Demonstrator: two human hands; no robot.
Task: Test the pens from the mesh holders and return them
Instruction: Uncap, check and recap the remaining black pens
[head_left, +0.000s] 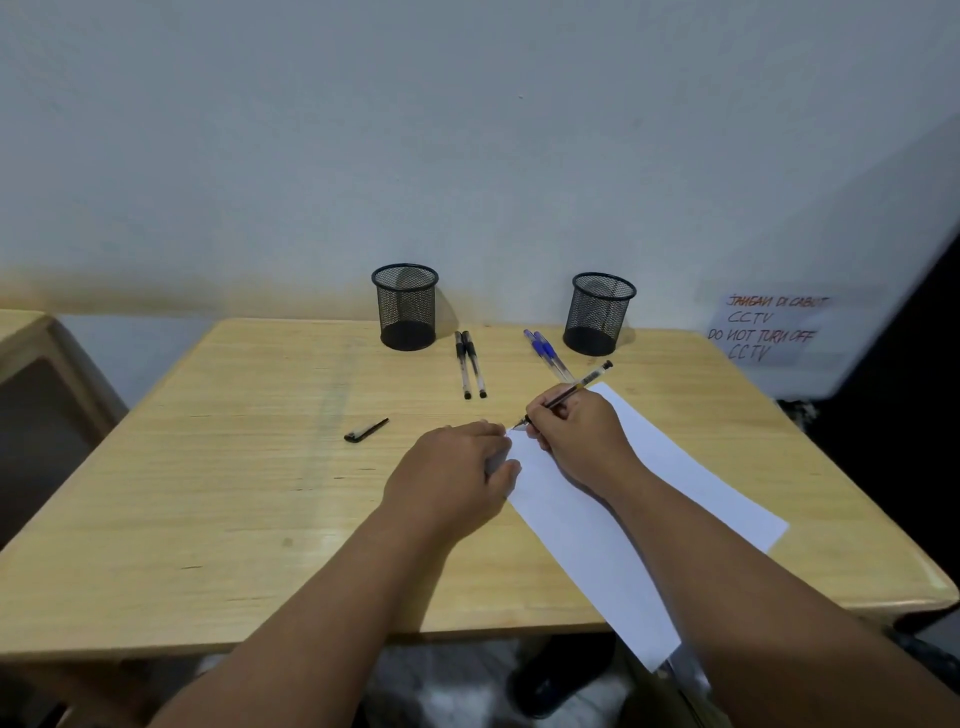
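A black pen (570, 391) is gripped in the right hand (576, 434), fingers closed around its lower barrel, and its tip is set on the far left corner of the white paper sheet (597, 530). That same corner is pressed flat by the left hand (457, 462), fingers spread down on the sheet and holding nothing.

The sheet is laid slantwise on the wooden table (234, 467) — its near end juts past the table's front edge. Left of the sheet, a black pen cap (365, 431) is lying alone. Beyond the sheet, two black pens (470, 364) are laid side by side, and two blue pens (548, 353) just beside the sheet's far edge. Farther back, by the wall, two black mesh holders are stood upright — the left holder (405, 306) behind the black pens, the right holder (600, 313) behind the blue ones.
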